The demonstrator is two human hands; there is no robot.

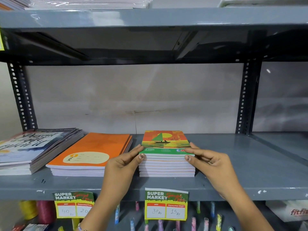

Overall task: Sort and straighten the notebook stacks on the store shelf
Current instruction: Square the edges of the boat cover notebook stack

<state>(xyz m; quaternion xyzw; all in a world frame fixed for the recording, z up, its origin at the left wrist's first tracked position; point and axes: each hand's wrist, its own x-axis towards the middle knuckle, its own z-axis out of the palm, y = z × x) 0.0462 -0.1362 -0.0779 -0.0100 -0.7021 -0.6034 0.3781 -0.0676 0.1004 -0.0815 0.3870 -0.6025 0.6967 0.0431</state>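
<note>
- One view only, from a wide-angle camera worn on the person's head.
- It faces a grey metal shelf (233, 185) straight on, looking forward and slightly down.
- It sits close: both forearms reach in from the bottom edge.
- The upper shelf board (150, 19) crosses the top of the picture.
- Straight lines bow toward the edges.

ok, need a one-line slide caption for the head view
Both hands, left hand and right hand, square up the sailboat-cover notebook stack beside the orange notebook stack.
</note>
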